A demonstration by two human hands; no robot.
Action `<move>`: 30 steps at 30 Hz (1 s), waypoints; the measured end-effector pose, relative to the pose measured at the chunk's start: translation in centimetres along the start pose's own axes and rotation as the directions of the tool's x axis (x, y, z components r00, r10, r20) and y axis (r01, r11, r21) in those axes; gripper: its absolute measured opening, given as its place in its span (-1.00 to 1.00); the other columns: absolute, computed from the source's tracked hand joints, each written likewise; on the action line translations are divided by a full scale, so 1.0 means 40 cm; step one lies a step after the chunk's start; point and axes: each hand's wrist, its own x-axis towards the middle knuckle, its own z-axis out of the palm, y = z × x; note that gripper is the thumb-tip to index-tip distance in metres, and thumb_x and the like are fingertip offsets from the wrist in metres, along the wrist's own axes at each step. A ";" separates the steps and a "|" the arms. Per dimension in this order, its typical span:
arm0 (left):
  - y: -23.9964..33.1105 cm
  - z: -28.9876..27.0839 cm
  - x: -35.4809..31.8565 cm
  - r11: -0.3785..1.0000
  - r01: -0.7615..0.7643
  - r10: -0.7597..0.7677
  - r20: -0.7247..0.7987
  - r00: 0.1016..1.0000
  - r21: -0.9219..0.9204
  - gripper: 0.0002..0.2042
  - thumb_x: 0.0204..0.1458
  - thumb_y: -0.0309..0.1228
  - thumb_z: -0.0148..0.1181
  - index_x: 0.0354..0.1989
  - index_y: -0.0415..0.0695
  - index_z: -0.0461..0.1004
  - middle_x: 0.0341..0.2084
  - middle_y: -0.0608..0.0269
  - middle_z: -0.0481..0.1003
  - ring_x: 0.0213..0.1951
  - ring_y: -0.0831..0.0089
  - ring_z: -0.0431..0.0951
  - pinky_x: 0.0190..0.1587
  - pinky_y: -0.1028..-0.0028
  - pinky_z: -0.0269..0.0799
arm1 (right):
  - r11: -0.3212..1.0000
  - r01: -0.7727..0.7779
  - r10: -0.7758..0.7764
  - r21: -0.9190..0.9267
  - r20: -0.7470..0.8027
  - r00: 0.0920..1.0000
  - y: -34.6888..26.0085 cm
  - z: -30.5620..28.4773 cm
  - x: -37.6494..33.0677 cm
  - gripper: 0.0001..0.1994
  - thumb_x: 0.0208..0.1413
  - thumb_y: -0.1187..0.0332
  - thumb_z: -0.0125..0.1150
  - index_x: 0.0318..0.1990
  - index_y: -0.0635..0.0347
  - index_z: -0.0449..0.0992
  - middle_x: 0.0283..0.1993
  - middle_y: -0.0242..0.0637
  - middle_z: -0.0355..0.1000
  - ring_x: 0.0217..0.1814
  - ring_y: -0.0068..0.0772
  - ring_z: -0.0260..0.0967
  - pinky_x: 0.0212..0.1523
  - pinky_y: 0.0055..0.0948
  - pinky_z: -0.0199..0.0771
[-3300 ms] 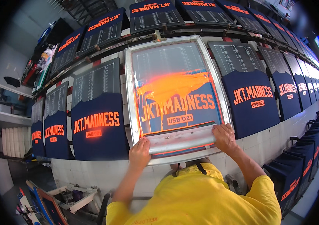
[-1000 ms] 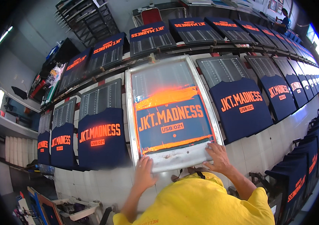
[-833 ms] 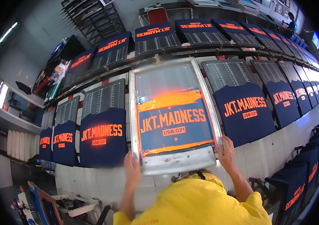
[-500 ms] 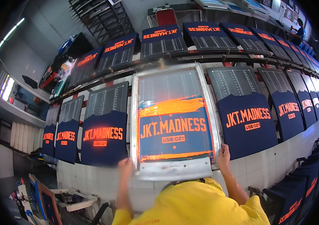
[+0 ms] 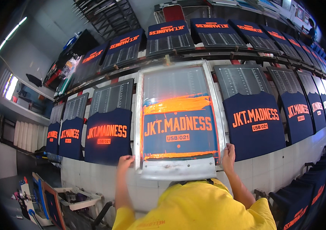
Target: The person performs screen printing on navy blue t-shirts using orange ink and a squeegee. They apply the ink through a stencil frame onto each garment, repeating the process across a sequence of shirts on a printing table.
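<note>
A silver-edged screen printing frame (image 5: 212, 115) lies over a board in the near row. Through its mesh shows a dark blue shirt piece with orange lettering. A thick band of orange ink (image 5: 178, 104) crosses the mesh above the print, and a thinner streak runs below it. A broad metal bar (image 5: 178, 169) spans the near end. My left hand (image 5: 126, 162) pinches at the frame's lower left edge, fingertips against the metal. At the lower right edge my right hand (image 5: 229, 156) is closed on the frame, some fingers hidden.
Boards with printed navy shirt pieces stand on both sides, such as one at left (image 5: 107, 138) and one at right (image 5: 254, 126). A second row (image 5: 167, 34) runs behind. A white tiled ledge (image 5: 86, 174) lies in front. Dark shirts (image 5: 304, 199) hang lower right; a person (image 5: 310, 32) is far right.
The whole view has shifted slightly, so the near row sits a little higher. My left hand is less blurred, its fingertips at the frame's edge. My right hand keeps its place on the frame.
</note>
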 end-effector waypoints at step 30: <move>0.080 0.449 -0.253 0.902 -0.388 0.432 -0.342 0.835 0.190 -0.72 0.17 -0.33 0.16 -0.27 -0.38 0.59 -0.40 0.25 0.57 -0.34 0.51 0.50 -0.20 0.50 0.38 | 0.995 -0.007 0.002 -0.098 -0.049 0.999 -0.010 -0.469 0.170 -0.67 0.21 0.26 -0.05 -0.22 0.37 0.56 -0.45 0.07 0.47 -0.42 -0.05 0.47 -0.31 -0.14 0.39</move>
